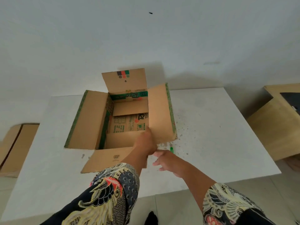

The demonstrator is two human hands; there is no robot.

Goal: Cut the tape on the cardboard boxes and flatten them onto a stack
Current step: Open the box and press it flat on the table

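An open cardboard box (90,120) stands on the white table (211,127) with all its top flaps spread outward and green print on its inner walls. My left hand (146,142) reaches over the near flap into the box and grips the inner edge of the right flap (160,111) near its front corner. My right hand (165,161) hovers just right of it above the table, fingers loosely curled and holding nothing. A green cutter (171,150) lies on the table just beyond my right hand's fingers, beside the right flap's corner.
Flat brown cardboard (14,150) lies on the floor left of the table. A light wooden cabinet (276,127) stands at the right, close to the table's edge. A pale wall runs behind the table. Dark specks dot the tabletop right of the box.
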